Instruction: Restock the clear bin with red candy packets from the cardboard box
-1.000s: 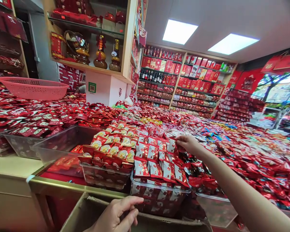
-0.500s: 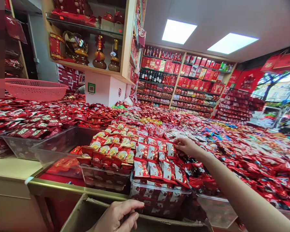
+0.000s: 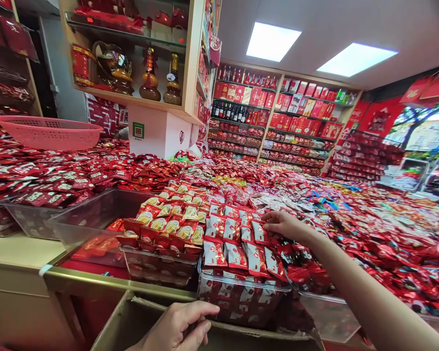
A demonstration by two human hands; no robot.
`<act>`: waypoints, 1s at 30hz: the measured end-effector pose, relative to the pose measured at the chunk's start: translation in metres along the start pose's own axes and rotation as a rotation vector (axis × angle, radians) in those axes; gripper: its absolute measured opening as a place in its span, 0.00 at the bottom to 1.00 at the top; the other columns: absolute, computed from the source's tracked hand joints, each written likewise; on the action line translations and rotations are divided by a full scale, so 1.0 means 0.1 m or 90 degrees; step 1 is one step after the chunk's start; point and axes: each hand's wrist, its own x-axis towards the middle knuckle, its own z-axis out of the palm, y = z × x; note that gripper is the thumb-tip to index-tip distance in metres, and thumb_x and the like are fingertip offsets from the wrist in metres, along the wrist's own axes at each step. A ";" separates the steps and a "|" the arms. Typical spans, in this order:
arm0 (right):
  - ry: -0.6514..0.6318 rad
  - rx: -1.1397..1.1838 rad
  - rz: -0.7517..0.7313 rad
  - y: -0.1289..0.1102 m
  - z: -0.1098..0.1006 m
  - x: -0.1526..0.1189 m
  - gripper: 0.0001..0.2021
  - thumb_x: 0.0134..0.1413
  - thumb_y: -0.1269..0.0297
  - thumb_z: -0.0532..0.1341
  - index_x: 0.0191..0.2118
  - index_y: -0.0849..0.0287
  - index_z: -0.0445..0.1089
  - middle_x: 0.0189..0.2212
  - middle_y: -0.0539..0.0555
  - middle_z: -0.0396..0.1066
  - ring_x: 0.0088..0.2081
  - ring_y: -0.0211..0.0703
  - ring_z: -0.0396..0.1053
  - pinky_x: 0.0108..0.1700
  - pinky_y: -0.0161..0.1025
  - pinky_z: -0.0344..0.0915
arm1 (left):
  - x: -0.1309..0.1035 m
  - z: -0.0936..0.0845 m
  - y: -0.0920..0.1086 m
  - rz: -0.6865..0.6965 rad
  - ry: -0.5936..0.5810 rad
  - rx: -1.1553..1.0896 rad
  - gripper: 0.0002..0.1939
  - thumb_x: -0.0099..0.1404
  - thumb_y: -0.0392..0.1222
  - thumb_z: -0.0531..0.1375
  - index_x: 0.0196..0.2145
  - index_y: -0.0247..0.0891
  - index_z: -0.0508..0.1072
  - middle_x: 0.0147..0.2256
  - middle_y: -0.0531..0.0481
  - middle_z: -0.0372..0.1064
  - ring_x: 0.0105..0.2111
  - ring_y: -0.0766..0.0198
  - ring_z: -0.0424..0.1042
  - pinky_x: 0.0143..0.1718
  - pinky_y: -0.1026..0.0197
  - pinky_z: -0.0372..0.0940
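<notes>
Rows of red-and-white packets (image 3: 236, 254) stand in a clear plastic bin (image 3: 243, 297). My right hand (image 3: 283, 225) reaches in from the right, its fingertips at a packet on the bin's right side; whether they grip it is hard to tell. Over the open cardboard box (image 3: 146, 312), my left hand (image 3: 190, 324) hovers near the bin's front, index finger stretched out, the other fingers curled, with nothing seen in it. Left of that bin, another one holds red-and-gold packets (image 3: 168, 224).
A mostly unfilled clear bin (image 3: 91, 214) stands at the left. Heaps of wrapped sweets (image 3: 380, 229) cover the display, with a pink basket (image 3: 51, 134) on top at the back left. A shelf cabinet (image 3: 128, 92) overhangs the heap.
The view has shifted slightly. My right hand stays at the same packet, which now leans a little more to the left. My left hand has hardly moved.
</notes>
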 end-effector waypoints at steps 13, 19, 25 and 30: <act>0.055 -0.161 -0.052 0.05 0.01 0.00 0.17 0.45 0.55 0.59 0.39 0.61 0.65 0.34 0.55 0.70 0.32 0.41 0.67 0.30 0.36 0.62 | 0.02 -0.01 0.04 0.010 -0.016 0.011 0.13 0.61 0.36 0.49 0.41 0.35 0.68 0.23 0.48 0.70 0.21 0.69 0.68 0.22 0.72 0.62; 0.078 -0.292 -0.070 -0.08 0.04 -0.08 0.19 0.43 0.56 0.61 0.42 0.60 0.66 0.43 0.58 0.68 0.44 0.48 0.65 0.44 0.41 0.61 | 0.01 -0.01 0.02 0.014 -0.006 0.003 0.12 0.61 0.36 0.49 0.41 0.36 0.69 0.23 0.49 0.70 0.21 0.70 0.68 0.23 0.72 0.62; 0.079 -0.329 -0.096 -0.10 0.05 -0.06 0.19 0.47 0.55 0.57 0.42 0.61 0.66 0.43 0.59 0.68 0.43 0.48 0.66 0.42 0.40 0.61 | 0.00 -0.02 0.01 0.017 -0.013 0.015 0.12 0.61 0.36 0.49 0.40 0.36 0.69 0.23 0.48 0.70 0.21 0.69 0.69 0.24 0.71 0.63; 0.203 -0.371 -0.152 -0.34 0.16 -0.41 0.13 0.51 0.55 0.53 0.33 0.61 0.66 0.31 0.57 0.69 0.33 0.45 0.66 0.34 0.39 0.61 | 0.02 0.01 -0.01 0.064 -0.057 0.024 0.12 0.60 0.36 0.50 0.38 0.34 0.70 0.24 0.47 0.72 0.22 0.68 0.70 0.25 0.71 0.62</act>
